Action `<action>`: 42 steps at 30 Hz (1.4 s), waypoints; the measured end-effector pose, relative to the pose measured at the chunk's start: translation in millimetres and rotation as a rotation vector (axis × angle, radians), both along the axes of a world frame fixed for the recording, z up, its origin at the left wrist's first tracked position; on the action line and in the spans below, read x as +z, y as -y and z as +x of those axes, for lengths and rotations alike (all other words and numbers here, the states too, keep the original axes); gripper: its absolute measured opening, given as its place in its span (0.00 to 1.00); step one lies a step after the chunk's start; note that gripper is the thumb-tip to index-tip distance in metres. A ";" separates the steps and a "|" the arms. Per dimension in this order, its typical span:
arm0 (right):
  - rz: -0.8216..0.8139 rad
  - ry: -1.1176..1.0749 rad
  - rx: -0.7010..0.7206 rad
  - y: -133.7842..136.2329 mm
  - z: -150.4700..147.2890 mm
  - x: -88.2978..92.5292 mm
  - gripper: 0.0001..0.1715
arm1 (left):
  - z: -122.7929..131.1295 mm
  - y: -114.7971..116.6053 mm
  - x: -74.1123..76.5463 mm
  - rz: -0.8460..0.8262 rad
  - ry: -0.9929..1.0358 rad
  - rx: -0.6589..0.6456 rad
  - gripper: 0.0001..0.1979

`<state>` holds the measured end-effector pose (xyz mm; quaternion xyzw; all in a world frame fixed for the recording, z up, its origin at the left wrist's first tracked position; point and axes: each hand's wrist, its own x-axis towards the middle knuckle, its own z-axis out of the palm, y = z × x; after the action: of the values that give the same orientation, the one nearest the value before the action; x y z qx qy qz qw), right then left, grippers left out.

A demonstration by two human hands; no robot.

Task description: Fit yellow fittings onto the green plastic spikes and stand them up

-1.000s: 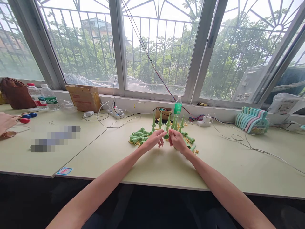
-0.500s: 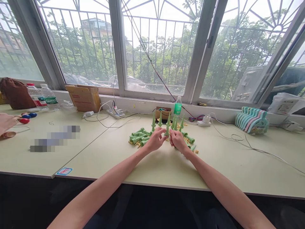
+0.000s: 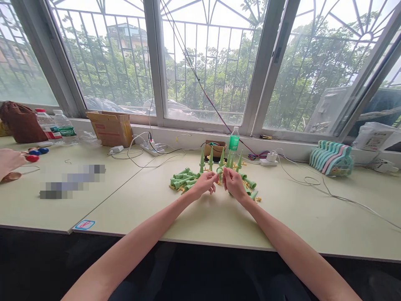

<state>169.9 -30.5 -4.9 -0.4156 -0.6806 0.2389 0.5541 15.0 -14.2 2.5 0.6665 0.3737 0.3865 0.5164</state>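
Tilted the green cone (image 3: 219, 171) since the earlier frame, round end forward, pinching it between left grip (image 3: 204, 184) and right grip (image 3: 233, 183) above the surface (image 3: 206, 219), with far upright spikes (image 3: 202, 161) apparently done and loose cones (image 3: 181, 183) left and right seemingly remaining.

Can make out white lettering on the green label of the white-capped bottle (image 3: 65, 129) toward the left, perhaps "C'estbon" at this small size. Can see more print on the red-and-white label of the red-capped bottle (image 3: 48, 126) just beside, but cannot read a word. Cannot read the pale characters on the green-labelled bottle (image 3: 233, 140) near the middle, the reddish print on the cardboard box (image 3: 111, 128), or the dark lines on the white packet (image 3: 372, 137) at right. At the near edge of the table (image 3: 200, 223), can find a blue-bordered sticker (image 3: 85, 225) bearing a red, undecipherable mark.
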 end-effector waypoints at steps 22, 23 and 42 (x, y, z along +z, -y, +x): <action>-0.058 0.066 0.070 0.2 1.8 -3.2 0.27 | -7.0 0.9 6.7 -0.036 0.135 -0.137 0.23; -0.062 0.053 0.073 -0.3 2.0 -3.7 0.27 | -7.2 0.7 6.2 -0.012 0.126 -0.130 0.23; -0.144 -0.054 0.086 1.6 -3.5 -0.9 0.32 | -1.0 -5.4 -7.1 0.490 -0.170 0.159 0.17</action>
<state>166.3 -32.2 -5.9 -0.4183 -0.6634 0.3220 0.5303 14.0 -8.8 -4.6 0.7703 0.3619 0.4476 0.2744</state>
